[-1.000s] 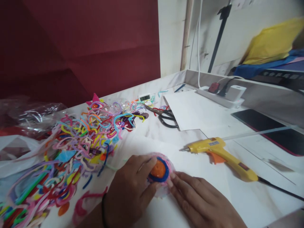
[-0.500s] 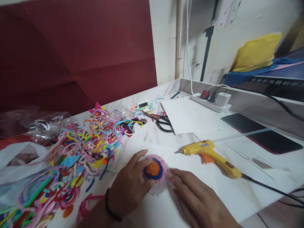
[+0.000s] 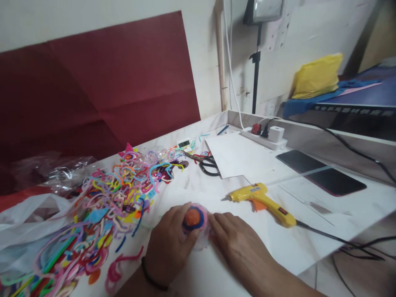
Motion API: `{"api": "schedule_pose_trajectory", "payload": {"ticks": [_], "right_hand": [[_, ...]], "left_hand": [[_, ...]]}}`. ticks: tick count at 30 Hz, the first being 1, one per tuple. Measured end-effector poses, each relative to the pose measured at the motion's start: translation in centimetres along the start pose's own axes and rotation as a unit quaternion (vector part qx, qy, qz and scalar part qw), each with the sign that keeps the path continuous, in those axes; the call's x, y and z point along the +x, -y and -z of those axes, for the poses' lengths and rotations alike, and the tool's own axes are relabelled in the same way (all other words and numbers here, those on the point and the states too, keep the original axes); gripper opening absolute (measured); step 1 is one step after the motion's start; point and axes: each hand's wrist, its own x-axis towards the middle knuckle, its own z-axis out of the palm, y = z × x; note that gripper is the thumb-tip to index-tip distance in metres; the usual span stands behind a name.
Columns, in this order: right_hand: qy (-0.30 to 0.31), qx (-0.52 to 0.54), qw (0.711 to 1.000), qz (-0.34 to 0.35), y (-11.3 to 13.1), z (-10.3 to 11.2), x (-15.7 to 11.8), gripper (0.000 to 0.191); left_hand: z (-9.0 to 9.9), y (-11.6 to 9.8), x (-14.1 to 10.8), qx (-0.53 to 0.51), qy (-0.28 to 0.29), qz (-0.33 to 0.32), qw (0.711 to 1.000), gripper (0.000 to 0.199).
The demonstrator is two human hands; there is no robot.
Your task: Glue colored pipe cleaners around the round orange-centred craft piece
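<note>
A round pink piece [image 3: 204,220] with a blue ring and an orange centre rests on white paper [image 3: 207,276] near the front of the table. My left hand [image 3: 169,243] wraps round its left side, thumb and fingers curved about the ring. Against its right edge lies my right hand [image 3: 236,243], its fingers close together and touching the rim. To the right of the hands a yellow glue gun [image 3: 262,200] lies on its side, nozzle pointing left. The underside of the round piece is hidden.
Colourful pipe cleaners [image 3: 117,194] are heaped at the left beside a plastic bag [image 3: 34,218]. Black-handled scissors [image 3: 210,167], a small digital display [image 3: 184,143], a white sheet [image 3: 238,154], a black phone [image 3: 321,171] and a power strip [image 3: 262,138] lie farther back.
The camera view has shifted, bringing more of the back wall into sight. My right hand has turned its fingers closer in against the round piece. My left hand still holds it.
</note>
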Motion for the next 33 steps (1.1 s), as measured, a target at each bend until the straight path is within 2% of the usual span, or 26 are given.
{"api": "schedule_pose_trajectory", "payload": {"ticks": [5, 9, 15, 21, 25, 33], "right_hand": [[0.051, 0.000, 0.999, -0.015, -0.2, 0.6, 0.3, 0.017], [0.063, -0.002, 0.998, -0.017, -0.5, 0.6, 0.4, 0.019], [0.033, 0.002, 0.999, -0.004, -0.9, 0.4, 0.4, 0.018], [-0.037, -0.015, 0.997, 0.062, -1.0, 0.2, -0.1, 0.043], [-0.043, -0.036, 0.991, 0.119, -0.6, -0.3, -0.2, 0.049], [-0.026, -0.040, 0.990, 0.135, -0.5, -0.2, 0.4, 0.046]], "left_hand": [[-0.5, -0.5, -0.1, 0.043, -0.004, 0.010, 0.999, 0.041], [-1.0, -0.5, -0.1, 0.063, -0.038, 0.012, 0.997, 0.042], [-1.1, -0.2, 0.2, 0.098, -0.048, -0.017, 0.994, 0.043], [-1.6, 0.5, -0.1, 0.065, -0.023, -0.049, 0.996, 0.046], [-2.4, 0.9, -0.6, 0.055, -0.032, -0.051, 0.997, 0.050], [-2.8, 0.8, -1.0, 0.034, -0.037, -0.036, 0.998, 0.055]]}}
